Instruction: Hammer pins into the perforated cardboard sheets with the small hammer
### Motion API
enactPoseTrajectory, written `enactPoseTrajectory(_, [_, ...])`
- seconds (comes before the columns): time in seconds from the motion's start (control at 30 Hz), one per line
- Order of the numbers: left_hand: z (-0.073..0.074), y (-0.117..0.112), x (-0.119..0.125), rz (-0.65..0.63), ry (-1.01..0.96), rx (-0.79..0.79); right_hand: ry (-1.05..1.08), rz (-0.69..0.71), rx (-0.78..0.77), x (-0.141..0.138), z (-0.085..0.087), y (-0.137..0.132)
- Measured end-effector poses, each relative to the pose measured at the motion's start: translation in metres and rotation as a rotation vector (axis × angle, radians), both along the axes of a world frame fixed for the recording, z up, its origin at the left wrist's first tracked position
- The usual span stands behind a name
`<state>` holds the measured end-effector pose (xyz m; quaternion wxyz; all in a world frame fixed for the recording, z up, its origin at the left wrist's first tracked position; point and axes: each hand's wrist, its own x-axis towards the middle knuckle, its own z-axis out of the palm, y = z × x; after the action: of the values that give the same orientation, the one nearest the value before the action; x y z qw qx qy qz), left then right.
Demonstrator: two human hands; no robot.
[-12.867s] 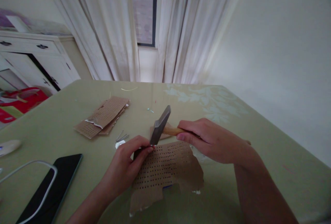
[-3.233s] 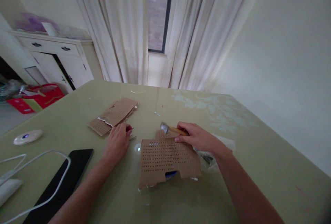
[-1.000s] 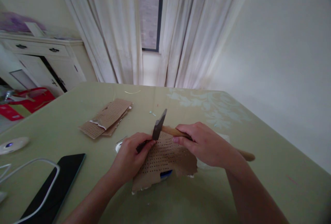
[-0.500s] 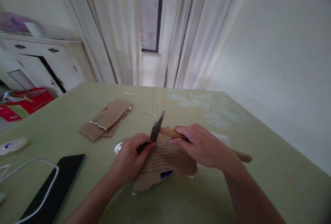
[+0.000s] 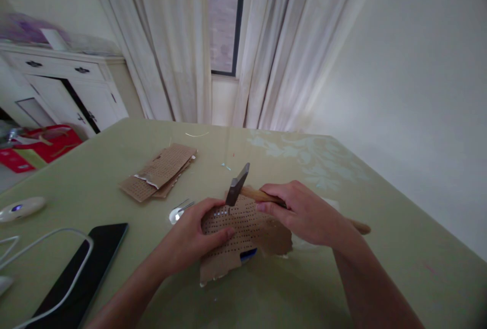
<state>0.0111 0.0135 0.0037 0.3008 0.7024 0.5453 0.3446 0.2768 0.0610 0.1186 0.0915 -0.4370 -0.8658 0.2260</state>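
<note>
My right hand (image 5: 304,212) grips the wooden handle of a hammer (image 5: 239,184), with the handle's end sticking out beyond the wrist. The hammer head is tilted just above the far left part of a brown cardboard sheet (image 5: 247,225) covered in rows of small holes. My left hand (image 5: 201,232) holds the sheet's left side, thumb lying on top and index finger near the hammer head. A thin dark nail-like piece (image 5: 229,211) shows under the head, beside a short row of pale spots. Something blue (image 5: 248,254) shows through a gap at the sheet's near edge.
Stacked perforated cardboard pieces (image 5: 163,169) lie at the back left. A shiny round dish (image 5: 176,215) with thin metal pins is beside my left hand. A black tablet (image 5: 81,278), a white cable (image 5: 89,248) and a white oval device (image 5: 23,209) occupy the table's left.
My left hand has opened from a pinch beneath the hammer head, and its thumb has come down onto the cardboard. The hammer head has risen slightly off that spot.
</note>
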Motion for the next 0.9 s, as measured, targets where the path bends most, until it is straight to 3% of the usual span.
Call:
enactPoseTrajectory(0.4, [0.004, 0.002, 0.002, -0.044, -0.070, -0.037, -0.135, 0.032, 0.020, -0.007, -0.017, 0.006])
enactPoseTrajectory(0.73, [0.010, -0.005, -0.006, -0.087, -0.012, -0.066, -0.051, 0.021, -0.011, -0.005, -0.016, 0.010])
enactPoseTrajectory(0.83, [0.007, -0.002, -0.016, -0.049, -0.040, -0.080, -0.028, 0.007, 0.006, -0.002, -0.018, 0.013])
enactPoseTrajectory(0.9, [0.002, 0.006, -0.028, 0.061, -0.066, -0.059, -0.038, 0.006, 0.000, -0.001, -0.019, 0.015])
